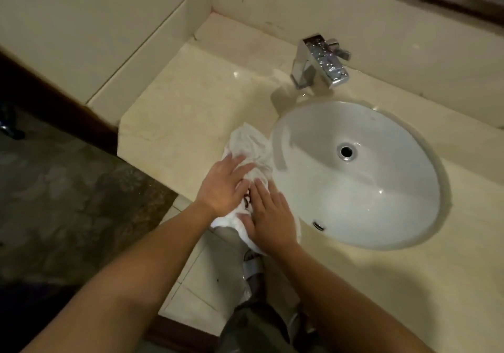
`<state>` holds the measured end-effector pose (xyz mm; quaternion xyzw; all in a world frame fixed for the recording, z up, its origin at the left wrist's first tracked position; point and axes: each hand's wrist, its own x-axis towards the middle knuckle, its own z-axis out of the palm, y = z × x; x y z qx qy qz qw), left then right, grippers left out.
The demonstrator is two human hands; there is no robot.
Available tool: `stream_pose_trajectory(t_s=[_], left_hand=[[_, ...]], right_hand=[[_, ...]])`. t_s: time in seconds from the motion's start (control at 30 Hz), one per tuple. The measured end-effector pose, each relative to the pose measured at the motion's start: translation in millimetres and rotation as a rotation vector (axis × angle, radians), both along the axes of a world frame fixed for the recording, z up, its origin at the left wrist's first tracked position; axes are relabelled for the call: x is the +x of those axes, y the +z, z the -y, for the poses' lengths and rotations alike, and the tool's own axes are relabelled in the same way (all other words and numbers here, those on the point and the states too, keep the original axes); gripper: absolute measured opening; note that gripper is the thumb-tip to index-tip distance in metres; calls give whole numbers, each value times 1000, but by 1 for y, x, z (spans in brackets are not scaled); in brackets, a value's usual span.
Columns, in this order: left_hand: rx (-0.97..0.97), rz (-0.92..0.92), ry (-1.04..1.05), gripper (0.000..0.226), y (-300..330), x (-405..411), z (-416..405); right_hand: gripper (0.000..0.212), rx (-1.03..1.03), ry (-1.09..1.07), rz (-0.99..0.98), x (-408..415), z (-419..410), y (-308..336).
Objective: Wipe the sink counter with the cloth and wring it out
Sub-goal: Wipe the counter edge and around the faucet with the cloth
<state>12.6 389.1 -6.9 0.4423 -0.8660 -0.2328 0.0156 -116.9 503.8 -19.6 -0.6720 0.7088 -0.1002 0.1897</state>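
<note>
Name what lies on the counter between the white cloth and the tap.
Nothing: in the head view the stretch of counter between the cloth and the tap is bare, glossy stone.

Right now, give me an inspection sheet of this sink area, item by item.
Surface: beige counter, glossy, faint wet sheen near the faucet.
Job's things: white cloth bunched on the counter's front edge, left of the basin.
Clutter: nothing seen.
Hands: left hand and right hand both press flat on the cloth.
Cables: nothing seen.
Surroundings: pale wall tiles, dark floor at left, basin drain open.
</note>
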Motion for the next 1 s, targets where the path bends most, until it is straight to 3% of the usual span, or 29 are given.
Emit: stream_pose_trajectory(t_s=[0.37, 0.5, 0.67, 0.83, 1.0], left_hand=[[-146, -71, 174, 40, -5, -111, -151], [-142, -25, 84, 36, -7, -168, -203], [-99, -166, 12, 32, -15, -229, -266], [-117, -223, -55, 33, -23, -231, -271], [-107, -184, -2, 35, -32, -188, -234]], right_hand=[[53, -205, 101, 18, -120, -134, -4], [56, -187, 60, -14, -177, -194, -6], [53, -181, -66, -34, -234, -266, -6], [60, -61, -225, -61, -225, -276, -1], [63, -15, -213, -79, -175, -236, -4]])
